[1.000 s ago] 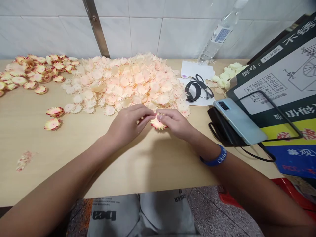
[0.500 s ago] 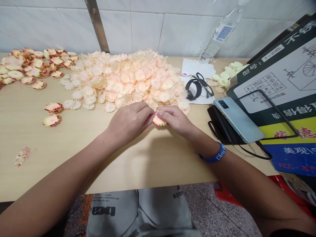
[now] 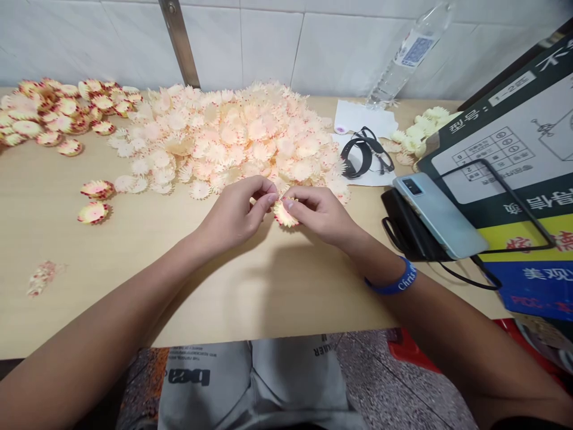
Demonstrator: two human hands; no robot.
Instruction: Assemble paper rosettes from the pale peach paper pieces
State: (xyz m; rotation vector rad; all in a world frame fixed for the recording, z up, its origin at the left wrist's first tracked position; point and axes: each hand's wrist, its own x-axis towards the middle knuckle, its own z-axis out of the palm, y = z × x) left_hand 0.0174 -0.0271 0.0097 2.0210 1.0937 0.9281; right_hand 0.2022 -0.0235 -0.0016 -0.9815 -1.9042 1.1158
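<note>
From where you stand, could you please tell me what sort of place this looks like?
Probably a small craft workroom: a table heaped with pale flower-shaped pieces, red-edged ones beside them, and a tiled wall behind.

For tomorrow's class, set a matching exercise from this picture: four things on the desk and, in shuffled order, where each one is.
Things:
1. Blue wristband
2. Smartphone
3. Black-framed glasses
4. Peach flower rosette

Places:
A. Under the right hand's fingertips
B. On white paper
C. Around the right wrist
D. On a black pouch

Pairs: 1-C, 2-D, 3-B, 4-A
</note>
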